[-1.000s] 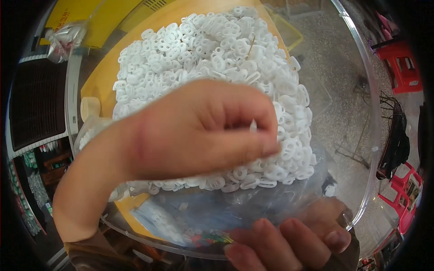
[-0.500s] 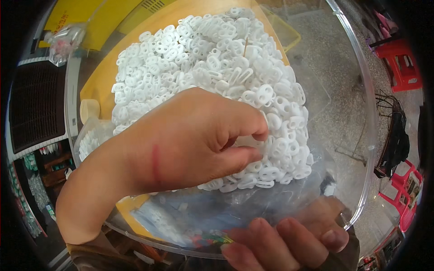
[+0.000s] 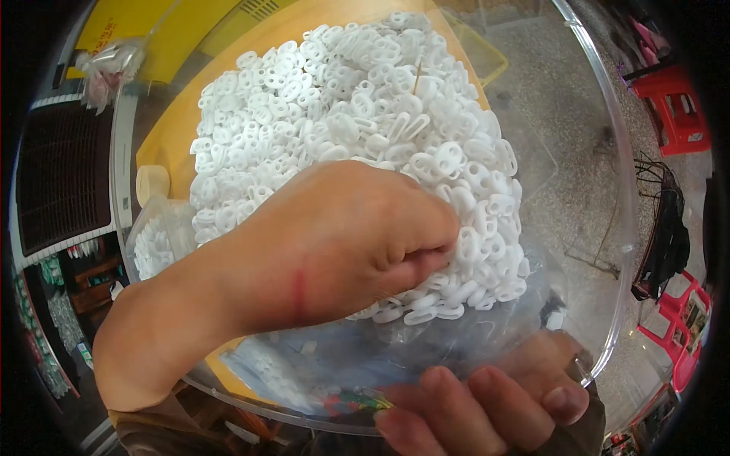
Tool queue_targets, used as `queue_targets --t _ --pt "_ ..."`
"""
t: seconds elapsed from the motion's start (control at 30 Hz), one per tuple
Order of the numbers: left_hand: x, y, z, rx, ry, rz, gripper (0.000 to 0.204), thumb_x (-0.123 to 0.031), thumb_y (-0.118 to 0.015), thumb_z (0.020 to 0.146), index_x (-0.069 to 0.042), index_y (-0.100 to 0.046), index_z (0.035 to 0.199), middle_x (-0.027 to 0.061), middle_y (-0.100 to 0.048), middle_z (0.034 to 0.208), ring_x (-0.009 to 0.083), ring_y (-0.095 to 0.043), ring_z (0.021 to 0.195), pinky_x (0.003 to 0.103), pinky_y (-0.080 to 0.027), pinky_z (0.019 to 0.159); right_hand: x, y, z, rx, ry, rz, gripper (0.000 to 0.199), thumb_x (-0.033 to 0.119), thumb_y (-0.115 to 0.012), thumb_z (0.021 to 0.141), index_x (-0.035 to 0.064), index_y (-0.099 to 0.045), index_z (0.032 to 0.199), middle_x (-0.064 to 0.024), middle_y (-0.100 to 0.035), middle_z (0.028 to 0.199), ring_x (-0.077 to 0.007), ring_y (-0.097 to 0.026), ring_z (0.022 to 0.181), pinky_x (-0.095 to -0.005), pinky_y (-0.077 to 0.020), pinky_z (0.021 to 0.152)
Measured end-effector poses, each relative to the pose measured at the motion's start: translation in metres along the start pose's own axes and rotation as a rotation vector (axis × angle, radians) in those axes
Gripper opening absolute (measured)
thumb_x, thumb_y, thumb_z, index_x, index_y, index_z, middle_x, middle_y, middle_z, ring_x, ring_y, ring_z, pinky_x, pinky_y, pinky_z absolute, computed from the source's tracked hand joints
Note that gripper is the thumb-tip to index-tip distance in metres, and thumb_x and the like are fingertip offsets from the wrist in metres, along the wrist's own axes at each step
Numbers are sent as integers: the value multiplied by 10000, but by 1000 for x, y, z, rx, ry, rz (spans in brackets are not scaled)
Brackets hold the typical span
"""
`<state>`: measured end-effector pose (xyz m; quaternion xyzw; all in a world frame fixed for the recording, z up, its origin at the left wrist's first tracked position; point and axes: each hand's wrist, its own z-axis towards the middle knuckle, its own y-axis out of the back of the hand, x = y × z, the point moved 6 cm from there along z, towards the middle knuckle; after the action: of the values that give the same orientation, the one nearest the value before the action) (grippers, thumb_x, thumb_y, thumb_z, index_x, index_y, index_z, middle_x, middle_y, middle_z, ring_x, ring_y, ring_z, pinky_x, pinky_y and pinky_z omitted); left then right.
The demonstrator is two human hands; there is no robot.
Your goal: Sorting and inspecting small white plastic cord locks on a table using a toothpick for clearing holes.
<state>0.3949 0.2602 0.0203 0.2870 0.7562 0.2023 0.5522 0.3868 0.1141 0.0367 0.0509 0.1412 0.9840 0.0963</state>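
Observation:
A large heap of small white plastic pieces (image 3: 266, 114), oval with two holes, fills the middle of the view. My left hand (image 3: 372, 235) reaches across its near part from the lower left. Its thumb and index finger are pressed together against the pieces; whatever lies between them is hidden. At the lower right, my right hand (image 3: 475, 414) is by the near rim of a clear plastic tub (image 3: 608, 334). Its fingers are curled, and I cannot make out what, if anything, is in them. A thin wooden stick (image 3: 417, 77) pokes up from the heap.
Beneath the tub is a yellow-orange surface (image 3: 163, 140). A small clear container (image 3: 156, 247) with white pieces sits left. Red stools (image 3: 677, 114) and a black bag (image 3: 663, 243) stand on the speckled floor at right. A dark slatted panel (image 3: 65, 175) is far left.
My left hand has moved slightly right and down, and its thumb and index finger have closed together from a gap. My right hand stays nearly in place.

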Motion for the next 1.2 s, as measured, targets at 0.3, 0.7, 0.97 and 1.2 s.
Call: queue_targets --t 0.3,0.7,0.97,1.2 --pt "-7 12 -1 -66 34 -158 67 -12 -619 688 -48 -569 714 36 -514 621 153 -497 545 254 -392 498 -2 1 0 58 -11 0 152 438 -377 806 361 -508 793 197 -506 757 -10 -475 823 -370 -225 928" --pt "26 37 -2 -298 393 -998 134 -170 -545 704 -82 -444 701 78 -528 714 124 -494 483 260 -405 437 -1 1 4 138 -10 16 163 427 -362 814 364 -512 805 198 -508 762 -10 -477 831 -373 -230 928" --pt "15 31 -6 -88 217 -1228 222 -197 -486 736 22 -509 769 106 -502 617 171 -465 438 278 -380 403 6 18 8 358 -22 58 205 404 -319 834 372 -522 837 199 -509 773 -8 -482 850 -383 -240 933" --pt "4 0 -1 141 282 -707 79 -82 -584 795 -3 -589 791 16 -572 688 84 -504 581 219 -408 522 10 6 15 -14 10 -65 196 424 -331 821 364 -517 812 193 -502 745 1 -484 829 -375 -246 927"
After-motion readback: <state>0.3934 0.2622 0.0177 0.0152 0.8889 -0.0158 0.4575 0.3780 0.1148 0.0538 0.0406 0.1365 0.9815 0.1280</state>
